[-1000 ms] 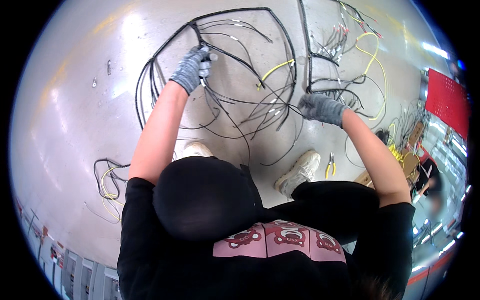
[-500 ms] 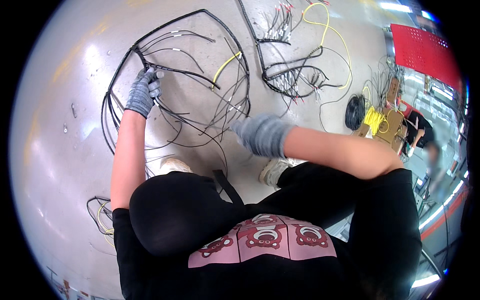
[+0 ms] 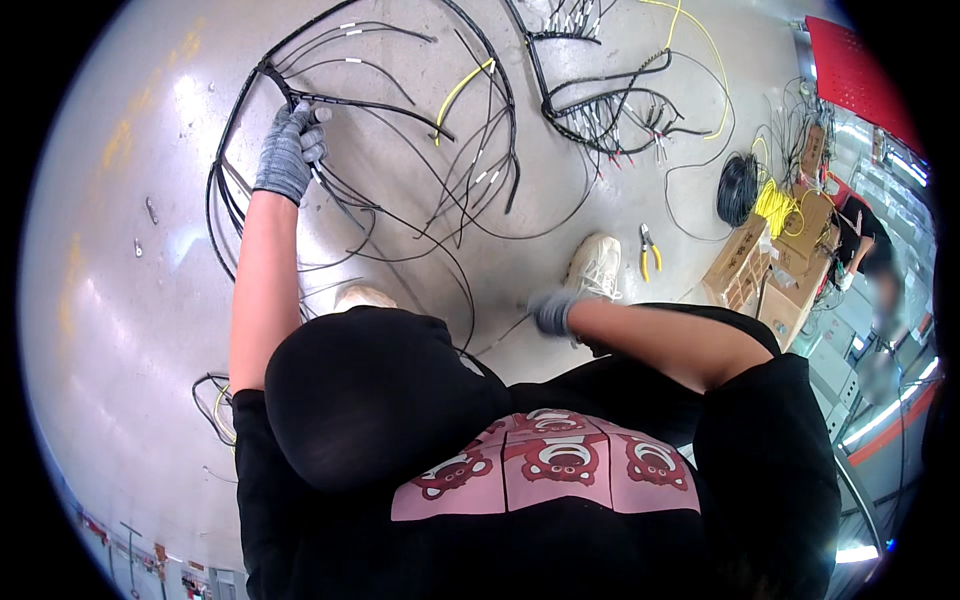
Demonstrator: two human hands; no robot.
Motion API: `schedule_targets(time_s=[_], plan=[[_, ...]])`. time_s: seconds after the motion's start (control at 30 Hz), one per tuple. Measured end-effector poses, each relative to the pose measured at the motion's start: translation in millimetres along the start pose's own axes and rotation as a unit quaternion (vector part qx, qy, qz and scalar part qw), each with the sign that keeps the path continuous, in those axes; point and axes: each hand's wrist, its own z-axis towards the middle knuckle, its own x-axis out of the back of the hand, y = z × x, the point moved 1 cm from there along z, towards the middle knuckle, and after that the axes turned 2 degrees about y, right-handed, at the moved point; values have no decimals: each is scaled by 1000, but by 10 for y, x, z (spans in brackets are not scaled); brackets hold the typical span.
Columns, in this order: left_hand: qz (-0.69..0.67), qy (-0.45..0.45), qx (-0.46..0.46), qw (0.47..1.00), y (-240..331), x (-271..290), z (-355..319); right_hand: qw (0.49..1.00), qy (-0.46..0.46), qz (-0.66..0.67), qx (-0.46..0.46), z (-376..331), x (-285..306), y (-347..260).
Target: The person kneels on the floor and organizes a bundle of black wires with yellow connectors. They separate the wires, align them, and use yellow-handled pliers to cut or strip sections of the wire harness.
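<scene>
Fingers of the gloved left hand point(image 3: 287, 152) curl closed around a branch of the black wiring harness point(image 3: 380, 106), just on the near side of its thick fork; thin dark wires trail out from below this grip. The gloved right hand point(image 3: 553, 312) is blurred, low beside the pale right shoe point(image 3: 597, 266), and I cannot tell how far open that grip is. A thin strand slants down and left from near its fingertips; whether it is held is unclear.

The harness is spread over the grey floor point(image 3: 170, 330) ahead of the person, left of centre, its trunk arching toward the floor's far edge and partly out of view. Several of its wires bear white labels, and a short yellow wire point(image 3: 463, 90) lies inside the loop. A pale left shoe point(image 3: 362, 297) shows in part at the near side of the loose wires.

To the right, apart from the first, lies a second harness point(image 3: 547, 90) with white labels and some red tips. A pair of pliers point(image 3: 650, 252) with yellow handles lies near the right shoe. Toward the floor's right edge are a black cable coil point(image 3: 737, 190), a yellow cable coil point(image 3: 775, 208) and cardboard boxes point(image 3: 803, 246); beyond them is a co-worker point(image 3: 865, 235). A small cable bundle point(image 3: 212, 392) lies toward the near left.
</scene>
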Motion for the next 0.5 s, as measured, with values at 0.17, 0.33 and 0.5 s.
schedule_targets(time_s=[0.17,0.33,0.5], plan=[[-8,-6,-1,1000,-68,57,73,923,356,47,-140,792,353,1835],[-1,18,-8,1000,-18,16,-9,590,440,656,-164,559,476,1938],[12,26,-3,1000,-3,-22,-19,527,514,659,-154,661,339,1720]])
